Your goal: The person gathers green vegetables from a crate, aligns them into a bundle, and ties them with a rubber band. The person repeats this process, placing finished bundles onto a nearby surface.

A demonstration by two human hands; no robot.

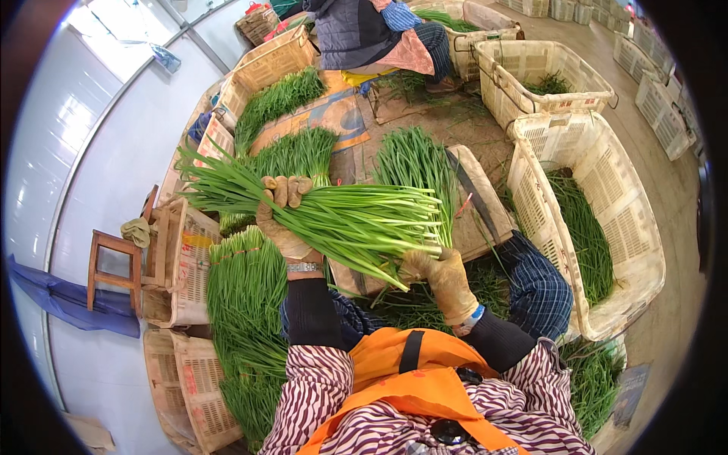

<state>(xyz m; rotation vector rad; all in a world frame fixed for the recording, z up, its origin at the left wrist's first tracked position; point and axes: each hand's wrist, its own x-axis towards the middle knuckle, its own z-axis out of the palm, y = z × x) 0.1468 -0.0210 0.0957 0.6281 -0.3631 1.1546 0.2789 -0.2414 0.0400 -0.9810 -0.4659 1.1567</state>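
Note:
My gloved left hand [284, 216] is closed around the leafy part of a bunch of garlic chives [364, 213]. The bunch lies across in front of me, pale stem ends to the right. At those ends, the gloved fingers of my right hand [448, 281] are closed on a few stem tips. Behind the bunch, more garlic chives [412, 151] rest on a low board [483, 196] with a dark strip along it. A red tie [463, 205] lies by them. Bundled chives [247, 296] are piled beside my left arm.
Plastic crates [625, 227] holding loose greens stand at right, with another crate [546, 68] behind. More chive bundles [301, 151] lie ahead on the left. A seated person [364, 34] works beyond. A wooden stool [114, 270] and a crate [193, 261] are at left.

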